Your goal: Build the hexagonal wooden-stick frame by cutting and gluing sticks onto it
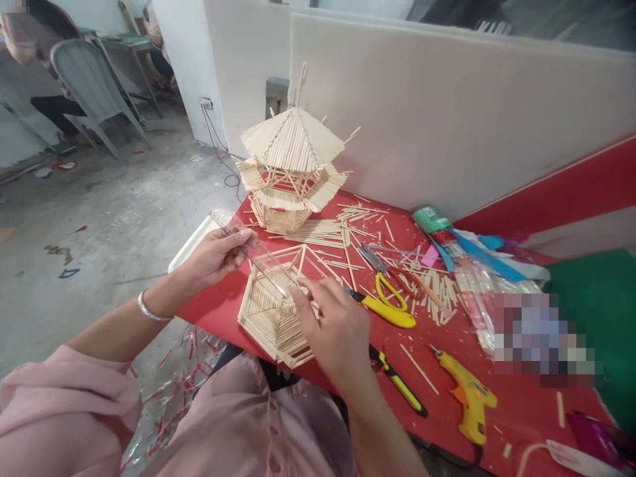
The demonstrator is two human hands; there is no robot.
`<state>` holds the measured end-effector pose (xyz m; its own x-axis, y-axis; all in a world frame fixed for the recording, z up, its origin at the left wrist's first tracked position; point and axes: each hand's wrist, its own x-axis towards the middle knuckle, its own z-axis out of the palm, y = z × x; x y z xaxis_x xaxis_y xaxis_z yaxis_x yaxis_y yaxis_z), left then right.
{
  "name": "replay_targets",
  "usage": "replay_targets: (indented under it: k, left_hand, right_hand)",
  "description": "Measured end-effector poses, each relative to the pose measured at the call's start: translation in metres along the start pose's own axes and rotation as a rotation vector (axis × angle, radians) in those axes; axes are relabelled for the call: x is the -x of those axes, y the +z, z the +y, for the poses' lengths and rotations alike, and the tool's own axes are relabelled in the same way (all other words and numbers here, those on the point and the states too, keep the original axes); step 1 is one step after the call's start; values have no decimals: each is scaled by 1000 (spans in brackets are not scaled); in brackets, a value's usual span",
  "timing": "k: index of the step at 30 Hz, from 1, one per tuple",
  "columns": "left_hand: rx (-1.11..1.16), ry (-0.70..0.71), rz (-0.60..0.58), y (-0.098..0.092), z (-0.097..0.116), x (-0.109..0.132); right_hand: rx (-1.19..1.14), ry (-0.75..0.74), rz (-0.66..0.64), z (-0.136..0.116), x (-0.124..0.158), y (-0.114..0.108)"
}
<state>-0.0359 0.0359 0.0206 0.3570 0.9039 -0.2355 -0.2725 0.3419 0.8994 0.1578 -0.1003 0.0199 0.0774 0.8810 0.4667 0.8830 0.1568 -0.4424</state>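
Observation:
My left hand (216, 255) pinches one end of a clear plastic ruler (268, 265), its thumb and fingers pressed together. The ruler slants down to my right hand (335, 324), whose thumb and fingertips close on the other end. Under both hands lies a hexagonal frame of thin wooden sticks (271, 321), filled with sticks in rings; my right hand covers part of it. Behind it stands a pagoda model made of sticks (293, 146), with two tiers of roof. A row of loose sticks (320, 232) lies at its foot.
On the red tabletop (218, 298), right of my hands, are yellow-handled scissors (390, 291), a yellow cutter (387, 311), a black-and-yellow tool (402, 387) and a yellow glue gun (464, 391). Plastic packs (477, 291) lie beyond. A pale wall (422, 126) borders the back; a person sits far left.

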Motion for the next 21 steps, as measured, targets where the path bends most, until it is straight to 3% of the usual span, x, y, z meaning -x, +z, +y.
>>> replay_targets:
  k: [4, 8, 21]
  left_hand:
    - [17, -5, -22, 1, -5, -19]
    - [25, -2, -56, 2, -14, -28]
    - [79, -117, -26, 3, -24, -28]
  right_hand:
    - [-15, 78, -146, 13, -30, 2]
    - [-80, 167, -266, 25, -41, 8]
    - [-211, 146, -184, 32, -32, 15]
